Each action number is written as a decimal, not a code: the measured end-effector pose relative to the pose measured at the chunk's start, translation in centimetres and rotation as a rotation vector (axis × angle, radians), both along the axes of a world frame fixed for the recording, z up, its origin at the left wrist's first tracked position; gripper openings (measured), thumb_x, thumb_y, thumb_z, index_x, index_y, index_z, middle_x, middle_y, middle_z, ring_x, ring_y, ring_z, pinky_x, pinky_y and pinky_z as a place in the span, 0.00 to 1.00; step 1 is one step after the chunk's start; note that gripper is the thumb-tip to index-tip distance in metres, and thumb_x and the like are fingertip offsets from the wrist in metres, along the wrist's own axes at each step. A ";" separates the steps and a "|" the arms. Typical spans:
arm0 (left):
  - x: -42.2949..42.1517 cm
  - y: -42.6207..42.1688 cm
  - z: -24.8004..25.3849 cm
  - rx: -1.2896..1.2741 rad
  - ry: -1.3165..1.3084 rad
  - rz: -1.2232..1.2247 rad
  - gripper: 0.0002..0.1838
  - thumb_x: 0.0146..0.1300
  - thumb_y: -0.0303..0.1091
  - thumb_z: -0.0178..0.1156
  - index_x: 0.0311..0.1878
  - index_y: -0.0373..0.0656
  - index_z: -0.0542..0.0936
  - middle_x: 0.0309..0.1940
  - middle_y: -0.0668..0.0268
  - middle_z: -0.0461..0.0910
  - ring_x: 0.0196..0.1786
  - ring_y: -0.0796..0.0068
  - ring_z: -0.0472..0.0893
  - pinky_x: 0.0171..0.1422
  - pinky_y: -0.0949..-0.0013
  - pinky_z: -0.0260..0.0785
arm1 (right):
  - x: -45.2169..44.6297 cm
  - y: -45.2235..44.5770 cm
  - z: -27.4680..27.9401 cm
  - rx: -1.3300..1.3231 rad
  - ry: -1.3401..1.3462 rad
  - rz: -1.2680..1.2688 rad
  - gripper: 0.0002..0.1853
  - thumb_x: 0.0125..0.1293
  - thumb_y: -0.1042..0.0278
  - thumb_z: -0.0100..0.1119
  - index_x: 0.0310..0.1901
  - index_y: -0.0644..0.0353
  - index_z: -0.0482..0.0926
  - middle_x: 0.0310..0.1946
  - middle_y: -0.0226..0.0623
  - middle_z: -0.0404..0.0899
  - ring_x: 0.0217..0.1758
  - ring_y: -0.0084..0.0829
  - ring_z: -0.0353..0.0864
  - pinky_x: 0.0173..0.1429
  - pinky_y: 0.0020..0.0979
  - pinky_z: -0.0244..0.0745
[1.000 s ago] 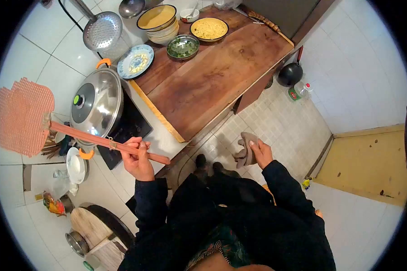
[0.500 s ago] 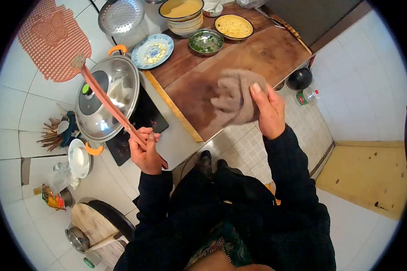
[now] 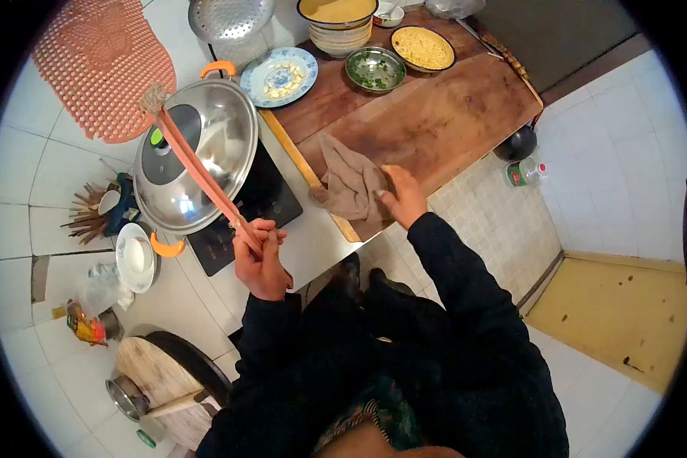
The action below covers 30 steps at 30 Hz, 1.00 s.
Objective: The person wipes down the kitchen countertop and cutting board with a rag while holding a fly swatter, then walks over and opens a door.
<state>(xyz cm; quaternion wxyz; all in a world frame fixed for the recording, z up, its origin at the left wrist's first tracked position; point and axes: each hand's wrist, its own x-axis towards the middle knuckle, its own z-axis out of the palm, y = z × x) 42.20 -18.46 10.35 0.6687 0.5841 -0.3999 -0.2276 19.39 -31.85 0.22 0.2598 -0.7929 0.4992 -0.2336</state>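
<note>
In the head view, my left hand (image 3: 264, 263) is closed around the handle of a pinkish fly swatter (image 3: 103, 72), whose broad mesh head rises to the upper left. My right hand (image 3: 406, 196) grips the right edge of a crumpled brown cloth (image 3: 349, 182). The cloth lies on the near left part of a wooden board (image 3: 435, 126), close to its front edge. Under the swatter's handle stands a lidded steel pot (image 3: 229, 145) with orange handles, on a black induction cooker (image 3: 278, 195).
Along the board's back are a blue-patterned plate (image 3: 313, 69) with pale pieces, a metal bowl (image 3: 385, 57) of chopped greens, a dish of yellow food (image 3: 435, 38) and stacked bowls (image 3: 340, 34). A cutting board (image 3: 149, 374) lies lower left; a plastic bottle (image 3: 520, 173) stands on the floor.
My right hand has moved left and down with the cloth, which now rests on the board's left part. The left hand still holds the swatter. The view has shifted slightly.
</note>
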 end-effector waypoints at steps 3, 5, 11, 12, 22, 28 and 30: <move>-0.5 -0.7 0.1 0.002 0.045 -0.021 0.05 0.57 0.18 0.51 0.33 0.36 0.67 0.38 0.57 0.73 0.32 0.73 0.77 0.38 0.72 0.70 | 1.6 0.9 1.7 -0.028 0.135 0.087 0.34 0.48 0.60 0.63 0.59 0.54 0.62 0.59 0.50 0.59 0.60 0.51 0.59 0.61 0.43 0.58; -0.8 -1.2 0.2 0.007 0.064 -0.036 0.05 0.58 0.17 0.51 0.33 0.37 0.67 0.37 0.58 0.73 0.32 0.73 0.76 0.39 0.72 0.70 | 3.2 1.4 1.5 0.002 0.259 0.112 0.37 0.46 0.59 0.64 0.59 0.52 0.61 0.61 0.50 0.55 0.61 0.52 0.56 0.60 0.45 0.58; -0.8 -1.5 0.1 0.039 0.059 -0.083 0.05 0.58 0.17 0.50 0.33 0.37 0.67 0.38 0.59 0.73 0.33 0.73 0.76 0.40 0.72 0.71 | 4.7 0.8 -1.3 -0.158 0.410 0.110 0.33 0.43 0.60 0.65 0.55 0.46 0.67 0.58 0.45 0.57 0.60 0.51 0.57 0.54 0.46 0.63; -0.8 -1.5 0.1 0.051 0.049 -0.077 0.05 0.58 0.17 0.50 0.34 0.37 0.67 0.38 0.59 0.73 0.32 0.73 0.76 0.40 0.72 0.71 | 4.4 0.0 -1.7 -0.093 0.368 0.084 0.31 0.43 0.62 0.64 0.54 0.46 0.68 0.57 0.43 0.60 0.59 0.49 0.59 0.53 0.44 0.64; -0.4 -0.4 -0.7 0.067 0.070 -0.038 0.05 0.58 0.18 0.50 0.36 0.36 0.67 0.38 0.58 0.73 0.33 0.73 0.77 0.40 0.72 0.71 | 6.7 -4.2 5.6 -0.108 -0.278 -0.053 0.22 0.45 0.73 0.57 0.46 0.51 0.73 0.51 0.41 0.69 0.55 0.42 0.68 0.55 0.35 0.66; -0.8 -0.4 -0.6 0.085 0.064 -0.037 0.05 0.58 0.17 0.50 0.35 0.37 0.67 0.38 0.58 0.73 0.32 0.73 0.77 0.40 0.71 0.71 | 6.9 -3.3 3.1 -0.107 -0.045 -0.059 0.22 0.49 0.71 0.56 0.50 0.54 0.71 0.54 0.45 0.66 0.57 0.47 0.65 0.58 0.38 0.63; -0.9 -0.4 -0.5 0.089 0.064 -0.045 0.05 0.57 0.17 0.50 0.34 0.37 0.66 0.37 0.58 0.73 0.32 0.73 0.76 0.40 0.71 0.71 | 6.2 -2.5 2.2 -0.080 0.085 -0.021 0.21 0.50 0.70 0.55 0.50 0.55 0.71 0.55 0.46 0.65 0.57 0.47 0.65 0.58 0.39 0.63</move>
